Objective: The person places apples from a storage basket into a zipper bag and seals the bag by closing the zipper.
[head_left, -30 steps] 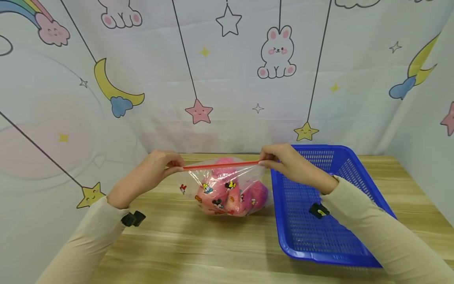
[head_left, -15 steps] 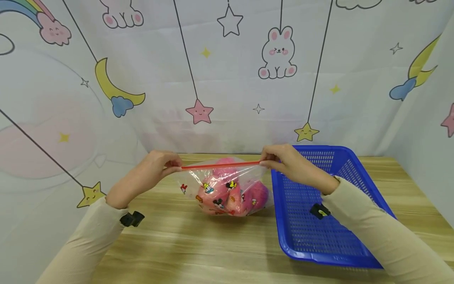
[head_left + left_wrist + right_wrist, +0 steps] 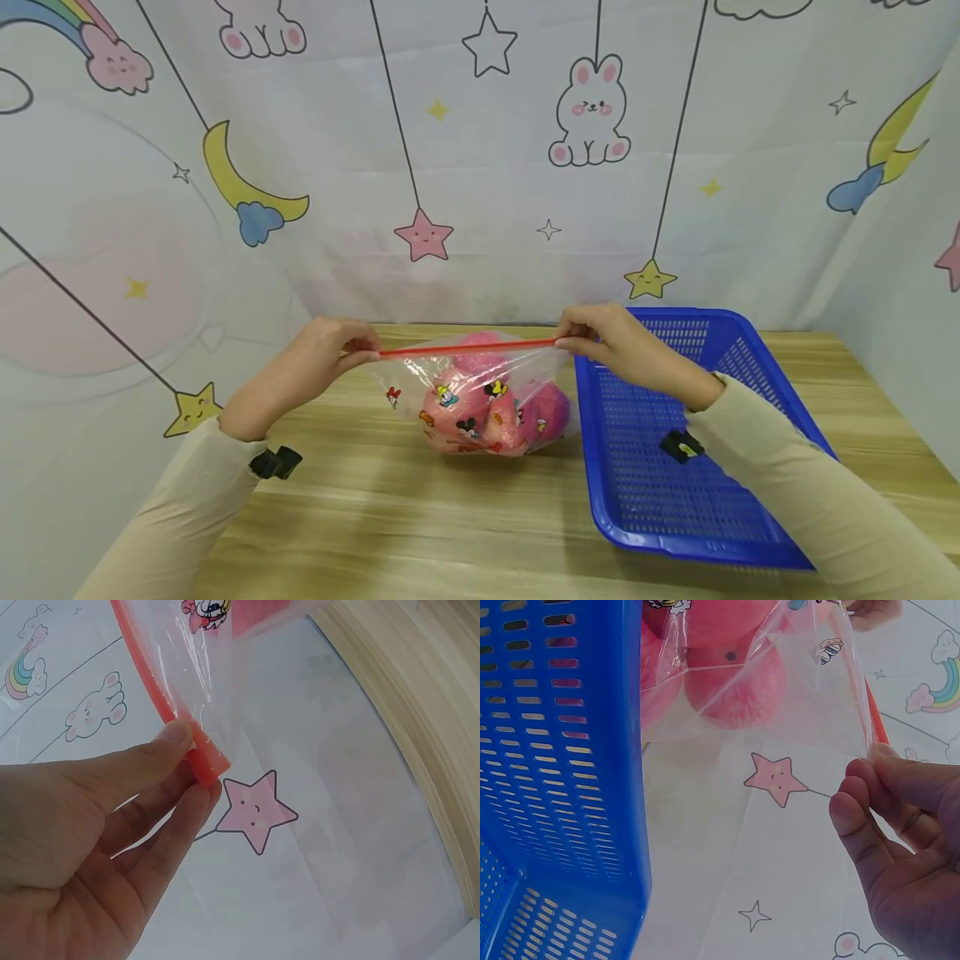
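Note:
A clear zip bag [image 3: 405,379] printed with cartoon figures stands on the wooden table, its red zip strip [image 3: 465,347] stretched straight along the top. Inside it are pink plush-looking rounded things [image 3: 457,408], one of them purplish at the right. My left hand [image 3: 330,358] pinches the strip's left end between thumb and fingers; the left wrist view shows the red end [image 3: 208,765] at the fingertips. At the opposite corner, my right hand [image 3: 611,346] pinches the strip's right end, thumb against forefinger. The bag hangs taut between both hands, its lower part bulging.
A blue perforated plastic basket [image 3: 600,492] stands on the table [image 3: 420,533] just right of the bag, under my right forearm. Behind the table hangs a white curtain [image 3: 495,275] with printed stars, moons and rabbits.
Both hands keep their pinch on the zip bag's strip. The left hand has shifted slightly left and the right slightly right, so the strip between them shows a little longer.

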A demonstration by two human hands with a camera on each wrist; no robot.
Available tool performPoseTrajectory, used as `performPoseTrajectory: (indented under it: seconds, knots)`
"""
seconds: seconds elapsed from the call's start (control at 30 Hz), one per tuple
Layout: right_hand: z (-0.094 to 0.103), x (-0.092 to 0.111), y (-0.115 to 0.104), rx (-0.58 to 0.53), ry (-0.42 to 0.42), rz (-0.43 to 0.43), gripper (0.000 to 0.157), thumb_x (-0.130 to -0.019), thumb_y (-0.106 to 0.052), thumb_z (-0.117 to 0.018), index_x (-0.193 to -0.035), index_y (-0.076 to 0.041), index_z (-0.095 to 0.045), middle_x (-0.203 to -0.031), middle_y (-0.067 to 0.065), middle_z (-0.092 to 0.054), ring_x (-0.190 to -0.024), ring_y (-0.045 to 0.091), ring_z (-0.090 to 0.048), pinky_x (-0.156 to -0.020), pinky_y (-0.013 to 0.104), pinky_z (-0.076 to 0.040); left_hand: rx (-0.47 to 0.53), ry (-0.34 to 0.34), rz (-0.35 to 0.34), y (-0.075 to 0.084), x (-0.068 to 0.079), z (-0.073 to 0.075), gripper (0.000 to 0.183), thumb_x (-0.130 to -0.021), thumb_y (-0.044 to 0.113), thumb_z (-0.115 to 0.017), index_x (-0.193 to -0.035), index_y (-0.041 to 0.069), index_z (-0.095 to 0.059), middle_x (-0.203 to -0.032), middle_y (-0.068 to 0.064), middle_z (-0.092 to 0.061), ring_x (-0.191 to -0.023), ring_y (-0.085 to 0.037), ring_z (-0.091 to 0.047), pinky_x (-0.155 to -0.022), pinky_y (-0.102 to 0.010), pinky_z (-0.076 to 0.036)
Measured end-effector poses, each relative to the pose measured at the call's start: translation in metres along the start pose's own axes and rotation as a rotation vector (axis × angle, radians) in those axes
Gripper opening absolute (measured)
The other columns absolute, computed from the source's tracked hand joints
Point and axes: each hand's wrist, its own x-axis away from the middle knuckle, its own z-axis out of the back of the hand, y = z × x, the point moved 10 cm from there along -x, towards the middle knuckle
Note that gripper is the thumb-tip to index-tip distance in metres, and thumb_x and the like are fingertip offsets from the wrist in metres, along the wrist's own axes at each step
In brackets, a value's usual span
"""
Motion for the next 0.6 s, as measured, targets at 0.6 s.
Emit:
performPoseTrajectory:
  seconds: [0.6]
  knots:
    - [0.0029, 0.0012, 0.0025, -0.017, 0.004, 0.001, 0.008, -0.096, -0.003, -0.064, -0.092, -0.008, -0.068, -0.080, 0.001, -0.065, -0.069, 0.014, -0.058, -0.062, 0.028, -0.052, 0.003, 0.009, -0.005, -0.0058, 0.0035, 0.0016, 0.004, -0.088, 0.006, -0.075, -0.091, 0.005, -0.072, -0.083, 0.000, -0.067, -0.075, -0.015, -0.062, -0.073, -0.040, -0.057]
